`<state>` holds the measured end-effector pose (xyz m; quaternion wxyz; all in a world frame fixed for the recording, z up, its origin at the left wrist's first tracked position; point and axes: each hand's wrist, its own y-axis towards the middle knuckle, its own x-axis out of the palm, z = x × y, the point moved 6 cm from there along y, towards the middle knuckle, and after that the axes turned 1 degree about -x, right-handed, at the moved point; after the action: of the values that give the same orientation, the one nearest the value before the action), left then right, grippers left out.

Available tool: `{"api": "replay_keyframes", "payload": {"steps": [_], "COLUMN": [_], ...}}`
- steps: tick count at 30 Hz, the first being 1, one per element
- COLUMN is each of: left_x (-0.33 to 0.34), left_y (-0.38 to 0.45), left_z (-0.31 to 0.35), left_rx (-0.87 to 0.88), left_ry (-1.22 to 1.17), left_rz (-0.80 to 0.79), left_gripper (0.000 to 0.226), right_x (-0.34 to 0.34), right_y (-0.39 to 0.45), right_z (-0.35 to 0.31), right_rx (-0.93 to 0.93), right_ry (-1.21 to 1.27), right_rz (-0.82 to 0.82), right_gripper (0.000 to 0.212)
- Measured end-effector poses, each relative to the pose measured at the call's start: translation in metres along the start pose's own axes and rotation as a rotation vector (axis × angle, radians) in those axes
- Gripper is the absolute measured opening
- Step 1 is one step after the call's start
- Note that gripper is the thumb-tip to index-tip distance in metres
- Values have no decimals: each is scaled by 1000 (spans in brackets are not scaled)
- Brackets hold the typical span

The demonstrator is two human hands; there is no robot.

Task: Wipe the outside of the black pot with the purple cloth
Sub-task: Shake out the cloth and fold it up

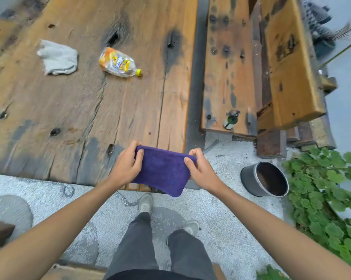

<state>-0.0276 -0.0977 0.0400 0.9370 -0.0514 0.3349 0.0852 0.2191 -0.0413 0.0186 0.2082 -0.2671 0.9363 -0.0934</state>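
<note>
A folded purple cloth hangs in the air over the near edge of the wooden table. My left hand pinches its left end and my right hand pinches its right end. The black pot stands on the gravel ground to the right of my hands, tilted with its open mouth toward me. It is apart from both hands and the cloth.
On the table lie a grey cloth and a crumpled plastic bottle with a yellow cap. A wooden bench with a small green bottle stands right of the table. Green plants grow beside the pot. My feet stand on gravel.
</note>
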Motion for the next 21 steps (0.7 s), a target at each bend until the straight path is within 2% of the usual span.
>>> {"api": "replay_keyframes", "payload": {"steps": [4, 7, 10, 12, 16, 21], "left_x": [-11, -8, -3, 0, 8, 17], "left_y": [14, 38, 65, 83, 106, 116], "left_z": [-56, -83, -95, -107, -126, -138], "left_rx": [-111, -135, -100, -109, -160, -212], "left_ry": [1, 94, 123, 146, 181, 185], "left_rz": [-34, -82, -128, -163, -190, -200], "left_gripper": [14, 7, 11, 9, 10, 9], "right_x": [37, 47, 44, 42, 40, 42], "right_y": [39, 73, 105, 124, 143, 143], "right_z": [7, 18, 28, 37, 49, 61], "right_rx": [125, 211, 263, 281, 299, 364], "right_ry": [26, -18, -111, -164, -285, -241], "right_rz": [-26, 23, 105, 143, 189, 280], "right_gripper": [15, 17, 18, 6, 12, 12]}}
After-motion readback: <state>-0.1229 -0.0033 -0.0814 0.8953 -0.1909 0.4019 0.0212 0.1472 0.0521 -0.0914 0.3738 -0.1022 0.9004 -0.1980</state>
